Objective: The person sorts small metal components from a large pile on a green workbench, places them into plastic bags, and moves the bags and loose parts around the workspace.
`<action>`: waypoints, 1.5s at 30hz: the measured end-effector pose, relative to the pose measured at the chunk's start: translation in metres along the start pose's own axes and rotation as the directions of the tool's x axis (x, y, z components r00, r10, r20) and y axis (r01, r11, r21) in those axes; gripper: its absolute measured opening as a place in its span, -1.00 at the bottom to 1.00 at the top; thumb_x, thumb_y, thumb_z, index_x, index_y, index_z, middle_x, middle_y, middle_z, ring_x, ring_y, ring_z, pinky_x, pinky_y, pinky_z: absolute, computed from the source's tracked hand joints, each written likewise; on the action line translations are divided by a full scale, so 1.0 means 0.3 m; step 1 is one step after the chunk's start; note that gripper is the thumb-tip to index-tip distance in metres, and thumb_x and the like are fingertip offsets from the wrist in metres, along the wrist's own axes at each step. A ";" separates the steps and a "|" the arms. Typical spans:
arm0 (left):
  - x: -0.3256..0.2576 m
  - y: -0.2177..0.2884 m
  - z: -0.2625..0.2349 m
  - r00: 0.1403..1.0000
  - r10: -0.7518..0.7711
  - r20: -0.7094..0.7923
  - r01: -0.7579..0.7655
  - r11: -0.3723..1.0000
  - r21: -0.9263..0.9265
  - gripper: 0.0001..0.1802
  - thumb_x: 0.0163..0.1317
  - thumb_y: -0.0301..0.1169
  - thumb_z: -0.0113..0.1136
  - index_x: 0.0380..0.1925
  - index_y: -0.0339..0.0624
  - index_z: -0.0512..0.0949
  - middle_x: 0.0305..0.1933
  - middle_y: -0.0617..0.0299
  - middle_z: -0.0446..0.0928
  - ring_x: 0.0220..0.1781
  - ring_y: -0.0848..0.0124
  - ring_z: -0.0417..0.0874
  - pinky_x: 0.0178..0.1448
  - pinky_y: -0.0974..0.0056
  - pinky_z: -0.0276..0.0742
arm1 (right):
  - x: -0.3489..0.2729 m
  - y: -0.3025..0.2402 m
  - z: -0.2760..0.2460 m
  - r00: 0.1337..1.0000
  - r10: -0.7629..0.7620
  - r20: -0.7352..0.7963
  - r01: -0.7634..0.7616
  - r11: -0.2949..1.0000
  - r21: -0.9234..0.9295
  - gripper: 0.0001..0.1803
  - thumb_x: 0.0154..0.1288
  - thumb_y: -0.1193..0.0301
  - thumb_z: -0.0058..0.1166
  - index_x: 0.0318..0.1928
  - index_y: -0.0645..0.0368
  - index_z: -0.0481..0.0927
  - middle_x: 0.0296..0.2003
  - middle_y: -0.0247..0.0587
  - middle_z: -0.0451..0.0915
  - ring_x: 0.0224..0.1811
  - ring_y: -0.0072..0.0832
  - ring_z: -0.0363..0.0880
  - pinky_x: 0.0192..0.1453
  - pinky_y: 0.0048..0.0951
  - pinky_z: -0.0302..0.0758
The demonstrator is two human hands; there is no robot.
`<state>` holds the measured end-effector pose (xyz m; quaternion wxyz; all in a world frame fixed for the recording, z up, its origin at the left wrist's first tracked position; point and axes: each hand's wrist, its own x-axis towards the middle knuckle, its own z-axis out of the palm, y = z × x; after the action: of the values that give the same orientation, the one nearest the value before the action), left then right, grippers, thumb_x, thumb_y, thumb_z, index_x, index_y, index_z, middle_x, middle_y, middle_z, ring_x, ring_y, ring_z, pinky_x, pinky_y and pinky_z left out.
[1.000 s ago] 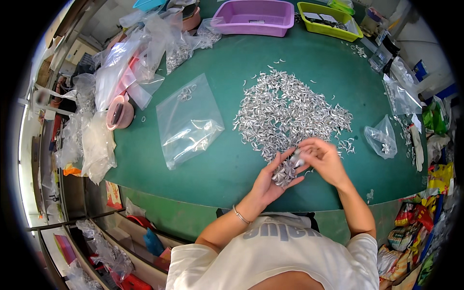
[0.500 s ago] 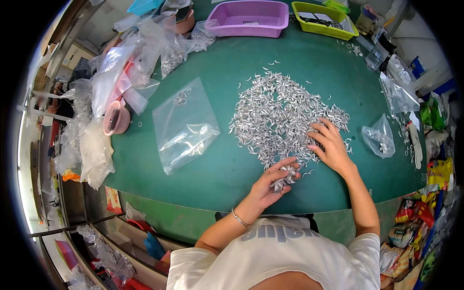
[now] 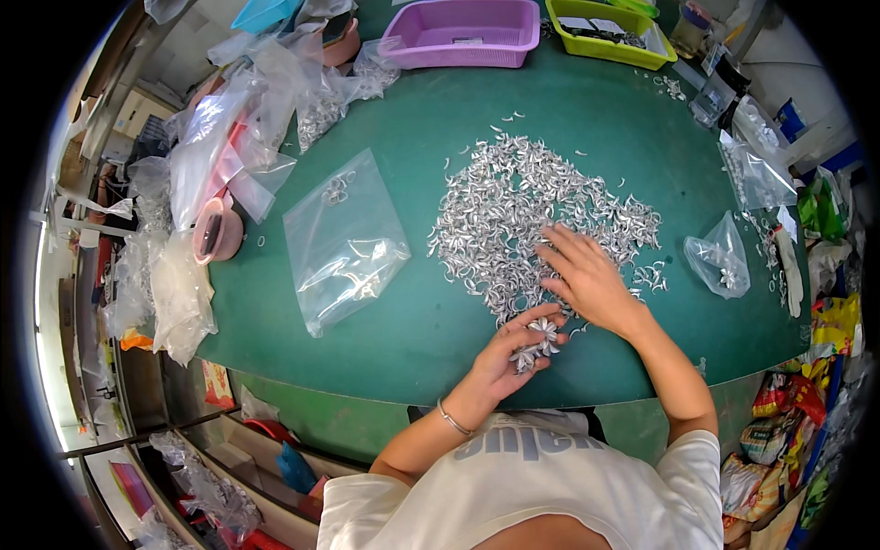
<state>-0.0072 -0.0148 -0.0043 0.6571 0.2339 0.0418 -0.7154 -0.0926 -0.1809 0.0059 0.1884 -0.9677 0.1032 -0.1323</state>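
Note:
A large heap of small curved silver metal pieces (image 3: 513, 211) lies spread on the green table (image 3: 367, 119). My left hand (image 3: 500, 357) is curled, palm up, at the heap's near edge. It holds a handful of silver metal pieces (image 3: 541, 341), some nested together into flower-like clusters. My right hand (image 3: 594, 282) lies palm down over the heap's near right part, its fingers apart and their tips among the pieces. What is under its palm is hidden.
Left of the heap lies a clear plastic bag (image 3: 344, 238) with a few rings on it. A small clear bag (image 3: 720, 257) holding silver pieces lies right. Purple (image 3: 458, 46) and yellow-green (image 3: 614, 46) baskets stand at the back. Plastic bags and a pink cup (image 3: 229, 234) crowd the left edge.
My right hand has moved left across the heap, leaving a few pieces apart at its right edge. My left hand stays nearly in place, and its clusters have turned a little.

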 end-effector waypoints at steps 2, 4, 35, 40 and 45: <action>-0.003 0.003 0.007 1.000 0.001 -0.017 -0.001 1.000 0.005 -0.57 0.07 -0.60 -0.06 0.02 -0.22 0.34 -0.09 0.14 0.38 -0.09 0.27 0.45 -0.49 0.50 0.40 | -0.029 -0.001 -0.013 0.994 -0.093 0.057 0.086 0.990 0.114 -0.63 0.14 0.31 0.06 -0.05 0.21 0.48 0.01 -0.08 0.45 0.18 -0.23 0.30 0.22 -0.17 0.19; -0.003 -0.001 -0.001 1.000 0.000 -0.003 0.000 1.000 -0.001 -0.57 0.06 -0.60 -0.06 0.01 -0.22 0.35 -0.09 0.15 0.37 -0.08 0.27 0.45 -0.50 0.51 0.39 | -0.040 0.002 -0.031 0.996 -0.071 0.050 0.054 0.957 0.284 -0.70 0.11 0.38 0.09 -0.13 0.22 0.52 -0.09 -0.12 0.51 0.09 -0.26 0.38 0.16 -0.23 0.25; -0.008 -0.023 0.011 0.999 -0.036 -0.022 0.037 0.999 0.007 -0.63 0.15 -0.56 0.02 0.00 -0.23 0.36 -0.10 0.16 0.43 -0.12 0.32 0.51 -0.50 0.50 0.44 | 0.101 0.162 0.016 0.849 0.434 -0.301 -0.323 0.878 0.354 -0.90 0.01 0.54 0.09 -0.38 0.22 0.52 -0.45 -0.21 0.51 -0.34 -0.34 0.46 -0.20 -0.37 0.37; -0.013 -0.027 0.006 0.999 -0.033 -0.020 0.033 0.999 0.003 -0.63 0.14 -0.56 0.02 0.00 -0.23 0.36 -0.10 0.16 0.44 -0.12 0.33 0.52 -0.49 0.49 0.44 | 0.152 0.150 0.045 0.921 0.233 -0.312 -0.246 0.969 0.000 -0.83 -0.09 0.48 0.20 -0.39 0.16 0.56 -0.37 -0.28 0.48 -0.16 -0.30 0.38 -0.08 -0.29 0.25; -0.023 -0.021 0.020 1.000 -0.028 -0.012 0.028 0.999 0.023 -0.66 0.15 -0.51 0.03 -0.02 -0.20 0.40 -0.15 0.24 0.45 -0.15 0.41 0.53 -0.43 0.49 0.44 | 0.182 0.153 0.044 0.951 0.175 -0.254 -0.218 0.964 -0.150 -0.90 -0.07 0.49 0.16 -0.44 0.16 0.56 -0.37 -0.26 0.48 -0.19 -0.32 0.38 -0.10 -0.28 0.24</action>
<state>-0.0148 -0.0099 0.0022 0.6440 0.2450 0.0406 -0.7236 -0.0440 -0.2316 -0.0119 0.1005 -0.9425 0.2324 -0.2183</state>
